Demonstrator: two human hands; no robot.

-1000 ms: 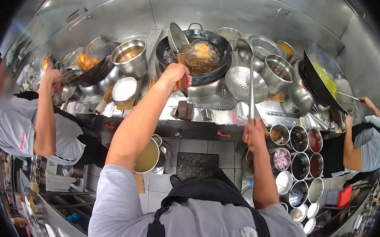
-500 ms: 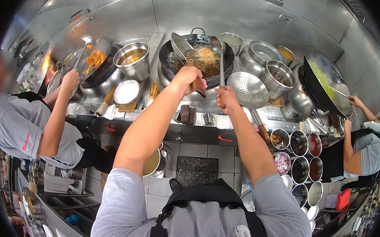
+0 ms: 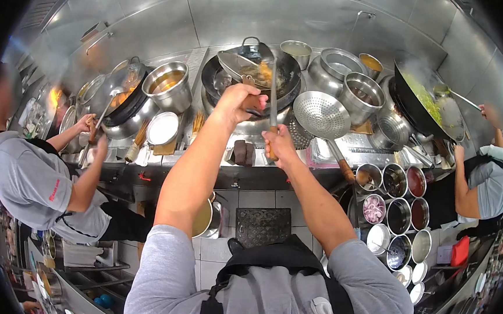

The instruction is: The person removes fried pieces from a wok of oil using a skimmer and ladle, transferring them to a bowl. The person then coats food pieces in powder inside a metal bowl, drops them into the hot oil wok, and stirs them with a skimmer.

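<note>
Black metal makes up the big wok (image 3: 211, 75), which sits right in front of the person. A round metal strainer (image 3: 234, 63) leans at a slant in the wok. The left hand (image 3: 240, 102) is curled tight around the strainer's wooden handle. Just beside it and a bit lower, the right hand (image 3: 279, 145) grips the wooden end of a long metal ladle (image 3: 273, 94). The ladle points away from the person, over the wok. It is blurry, so I cannot tell where its cup ends. Golden food (image 3: 262, 74) is in the wok, close to the strainer's right edge, but I cannot tell if it is inside the strainer.

To the right of the wok lies a big scoop (image 3: 323, 114) full of little holes. Behind it are a wide pot (image 3: 317, 74) and a pot with something dark in it (image 3: 361, 109). To the left of the wok are a shiny pot of orange-brown liquid (image 3: 171, 99) and a white bowl (image 3: 163, 128). Sliced purple onions (image 3: 374, 208) fill a tin on the right. One co-worker (image 3: 34, 171) stands on the left, and another co-worker (image 3: 485, 191) stands on the right near green food (image 3: 423, 102).
</note>
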